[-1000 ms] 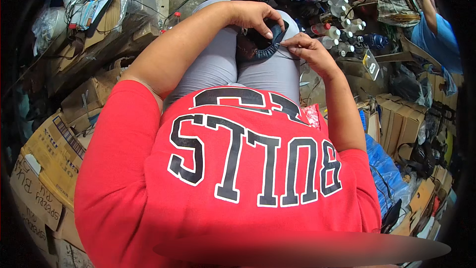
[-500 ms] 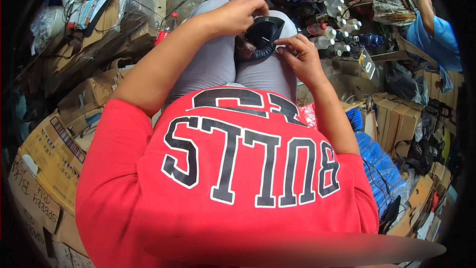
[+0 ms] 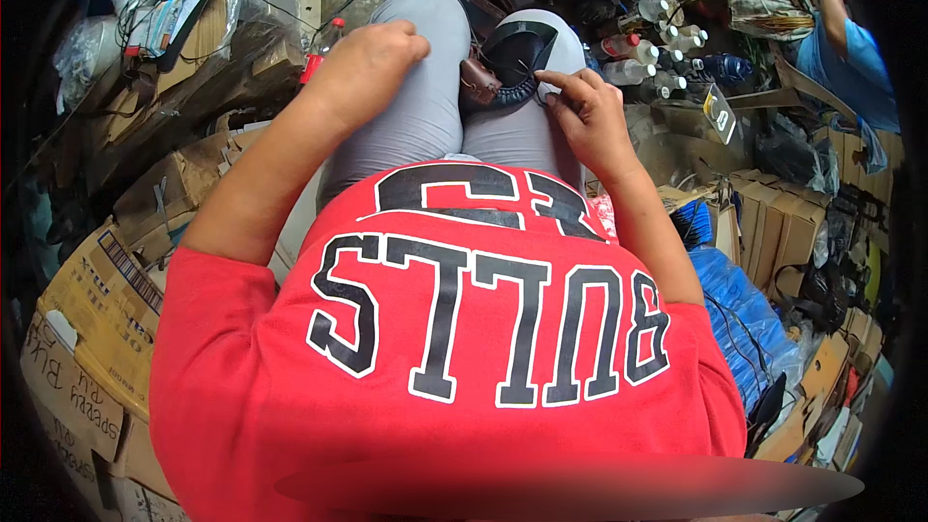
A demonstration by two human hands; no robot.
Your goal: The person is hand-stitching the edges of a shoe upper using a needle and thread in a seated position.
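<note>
On my lap, between the grey-trousered thighs, lies a dark shoe point(image 3: 517, 53) with a brown leather part and a ridged, gathered rim. A short pale thread or needle end shows at its opening. My right hand point(image 3: 590, 111) has index finger and thumb closed at the shoe's right rim. Apart from the shoe, my left hand point(image 3: 372, 63) hovers over the left thigh with its fingers curled in. Whatever those fingers hold, if anything, is hidden or too thin to see.
Several plastic bottles point(image 3: 633, 72) stand beyond my right knee. Another person's arm point(image 3: 829, 10) shows at far right. Cardboard boxes point(image 3: 106, 280) are piled at left. Blue plastic sheeting point(image 3: 739, 319) lies at right, near a blue brush point(image 3: 692, 222). A red-capped bottle point(image 3: 333, 34) stands by my left knee.
My left hand has moved left, away from the shoe to above the left thigh, its fingers now curled. The right hand stays at the shoe's rim. More of the brown leather shows.
</note>
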